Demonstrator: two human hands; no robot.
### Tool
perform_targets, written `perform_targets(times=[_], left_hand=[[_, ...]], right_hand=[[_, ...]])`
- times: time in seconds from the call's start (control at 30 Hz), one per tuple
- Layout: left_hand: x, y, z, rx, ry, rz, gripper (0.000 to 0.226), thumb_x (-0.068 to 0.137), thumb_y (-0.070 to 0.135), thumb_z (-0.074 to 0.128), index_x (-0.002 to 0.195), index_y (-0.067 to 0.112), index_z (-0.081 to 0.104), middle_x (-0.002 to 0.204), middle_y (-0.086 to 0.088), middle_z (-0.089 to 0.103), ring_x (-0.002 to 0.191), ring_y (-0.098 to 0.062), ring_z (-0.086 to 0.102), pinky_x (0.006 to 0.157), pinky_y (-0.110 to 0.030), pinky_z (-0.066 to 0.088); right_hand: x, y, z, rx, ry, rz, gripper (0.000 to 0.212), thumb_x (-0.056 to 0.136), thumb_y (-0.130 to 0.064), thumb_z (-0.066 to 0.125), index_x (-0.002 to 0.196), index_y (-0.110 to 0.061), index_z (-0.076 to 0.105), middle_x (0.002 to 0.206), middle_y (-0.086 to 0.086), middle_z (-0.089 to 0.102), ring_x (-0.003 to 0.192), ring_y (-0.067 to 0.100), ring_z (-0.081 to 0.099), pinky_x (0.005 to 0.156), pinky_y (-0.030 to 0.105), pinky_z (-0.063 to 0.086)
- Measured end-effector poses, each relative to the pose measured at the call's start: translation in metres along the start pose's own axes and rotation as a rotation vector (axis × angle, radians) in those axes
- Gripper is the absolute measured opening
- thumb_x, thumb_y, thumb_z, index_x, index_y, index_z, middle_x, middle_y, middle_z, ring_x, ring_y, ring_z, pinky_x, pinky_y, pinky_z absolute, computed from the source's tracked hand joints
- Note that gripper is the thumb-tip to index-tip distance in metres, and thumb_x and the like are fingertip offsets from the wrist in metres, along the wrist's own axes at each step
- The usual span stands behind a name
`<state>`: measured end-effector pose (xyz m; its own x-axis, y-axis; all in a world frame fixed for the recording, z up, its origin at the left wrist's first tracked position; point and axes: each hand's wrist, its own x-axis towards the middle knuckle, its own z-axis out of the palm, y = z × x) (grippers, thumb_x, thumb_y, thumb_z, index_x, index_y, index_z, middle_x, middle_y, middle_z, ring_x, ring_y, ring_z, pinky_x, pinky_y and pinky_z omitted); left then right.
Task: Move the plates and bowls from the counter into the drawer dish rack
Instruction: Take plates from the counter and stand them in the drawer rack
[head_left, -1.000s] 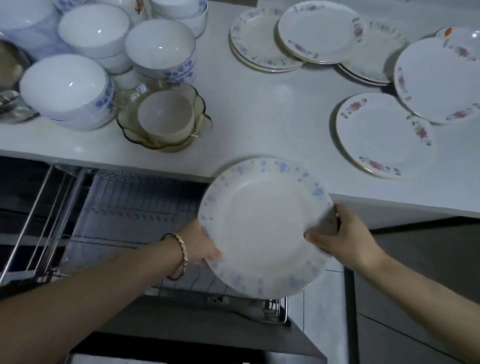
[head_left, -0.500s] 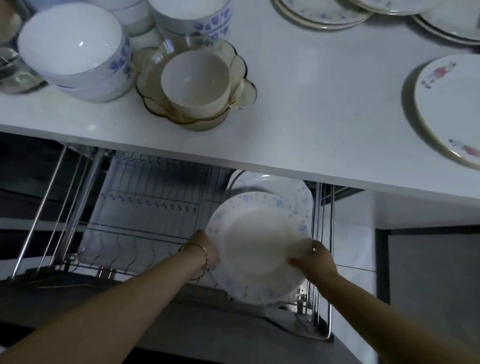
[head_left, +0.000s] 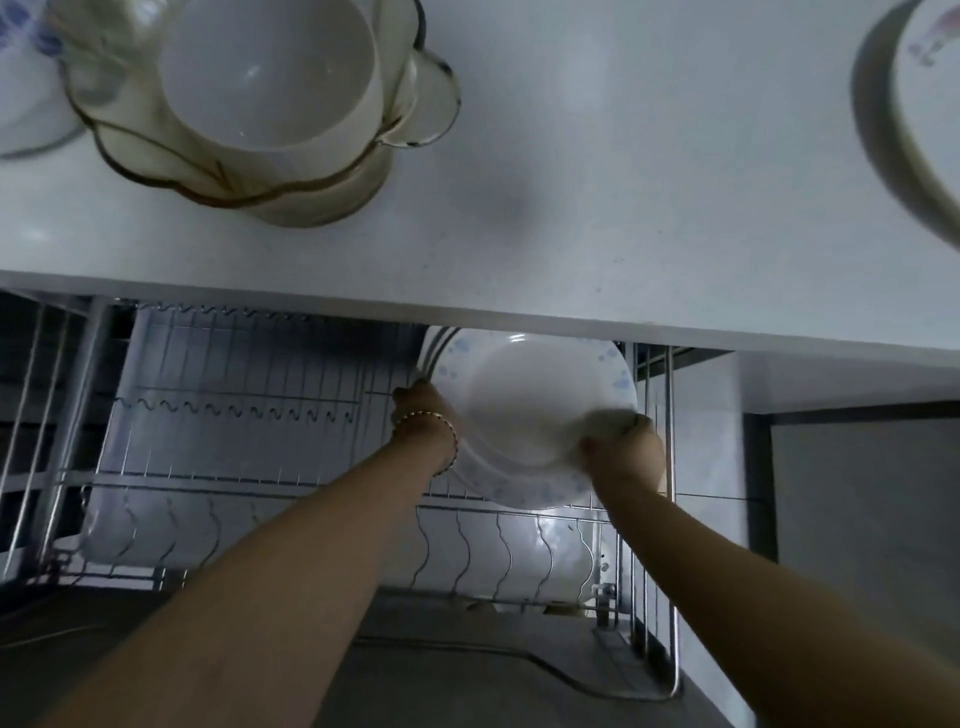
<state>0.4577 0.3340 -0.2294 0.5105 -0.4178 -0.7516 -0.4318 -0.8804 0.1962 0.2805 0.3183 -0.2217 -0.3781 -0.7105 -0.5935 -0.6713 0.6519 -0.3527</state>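
White counter (head_left: 571, 218) fills the upper half, its front edge overhanging the pulled-out steel-wire drawer dish rack (head_left: 234, 415) below. At the rack's right end, a blue-flecked plate (head_left: 524, 410) is held nearly upright among the wires, just in front of a second plate (head_left: 434, 353), of which only the rim shows. On the counter, top left, an amber glass bowl (head_left: 332, 192) holds a white bowl (head_left: 270, 78). A flowered plate (head_left: 935, 130) lies at the right edge. The left hand (head_left: 421, 410) grips the blue-flecked plate's left rim, its fingers hidden behind it. The right hand (head_left: 626, 452), blurred, pinches the lower right rim, thumb in front. A beaded bracelet (head_left: 436, 418) circles the left wrist.
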Motion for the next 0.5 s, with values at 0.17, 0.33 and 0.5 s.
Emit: perform_targets(times=[0.17, 0.33, 0.5], left_hand=[[-0.005, -0.006, 0.008, -0.159, 0.061, 0.032, 0.046, 0.092, 0.008, 0.044, 0.137, 0.018, 0.041, 0.133, -0.017, 0.046, 0.119, -0.036, 0.05, 0.103, -0.042, 0.045], [-0.009, -0.014, 0.011, -0.444, -0.041, 0.024, 0.061, 0.085, 0.003, 0.049, 0.139, 0.029, 0.037, 0.135, -0.005, 0.051, 0.122, -0.031, 0.051, 0.102, -0.039, 0.046], [0.011, -0.024, 0.027, -0.51, -0.162, -0.083, 0.061, 0.079, 0.008, 0.049, 0.137, 0.024, 0.039, 0.136, -0.01, 0.053, 0.119, -0.035, 0.053, 0.095, -0.057, 0.048]], right_hand=[[-0.003, 0.011, 0.008, 0.091, -0.001, -0.021, 0.049, 0.076, 0.0, 0.063, 0.123, -0.005, 0.051, 0.119, 0.014, 0.061, 0.104, 0.032, 0.058, 0.082, 0.031, 0.048], [-0.007, 0.015, 0.014, 0.236, -0.072, 0.12, 0.034, 0.081, -0.004, 0.058, 0.114, -0.005, 0.058, 0.106, 0.013, 0.067, 0.087, 0.026, 0.057, 0.074, 0.028, 0.043], [-0.003, 0.01, 0.019, 0.179, -0.082, 0.139, 0.032, 0.086, -0.006, 0.053, 0.118, -0.001, 0.057, 0.106, 0.019, 0.065, 0.081, 0.022, 0.049, 0.063, 0.024, 0.037]])
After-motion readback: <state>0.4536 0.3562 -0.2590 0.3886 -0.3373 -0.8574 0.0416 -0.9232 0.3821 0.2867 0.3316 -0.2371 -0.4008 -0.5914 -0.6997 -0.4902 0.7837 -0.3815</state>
